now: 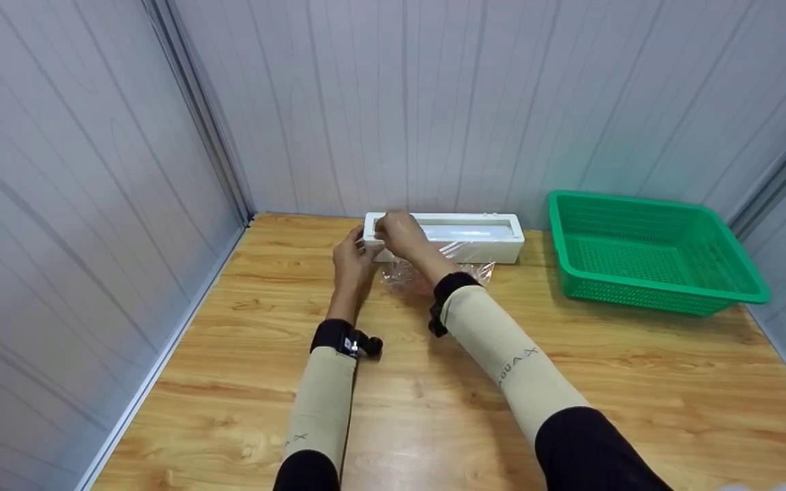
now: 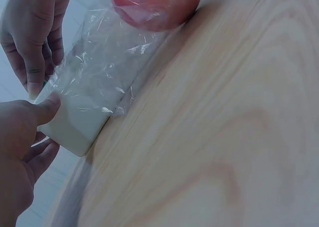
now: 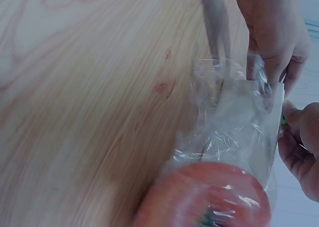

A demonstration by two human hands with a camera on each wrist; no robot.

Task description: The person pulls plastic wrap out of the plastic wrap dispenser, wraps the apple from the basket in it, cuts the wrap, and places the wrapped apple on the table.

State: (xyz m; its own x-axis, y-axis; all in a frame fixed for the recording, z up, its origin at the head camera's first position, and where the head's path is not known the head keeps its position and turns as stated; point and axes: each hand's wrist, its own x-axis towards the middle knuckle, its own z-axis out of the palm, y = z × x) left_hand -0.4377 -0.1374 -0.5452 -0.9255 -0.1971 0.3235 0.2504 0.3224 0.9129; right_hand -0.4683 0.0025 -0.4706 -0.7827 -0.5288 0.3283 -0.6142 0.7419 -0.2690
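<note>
A white cling film dispenser (image 1: 454,251) stands at the back of the table, a roll of film showing through its open top. My left hand (image 1: 353,262) grips its left end, thumb on the front face over the film. At that same end my right hand (image 1: 403,235) pinches a small green piece (image 3: 284,121) on the top edge, mostly hidden by the fingers. Clear plastic film (image 2: 104,62) hangs down the dispenser's front to the table. A red tomato (image 3: 209,199) with a green stem spot lies in front, covered by film; my right wrist mostly hides it in the head view.
To the right of the dispenser a green plastic basket (image 1: 652,290) with perforated walls stands on the wooden table (image 1: 243,382). Pale panel walls (image 1: 366,102) rise behind the dispenser and at both sides.
</note>
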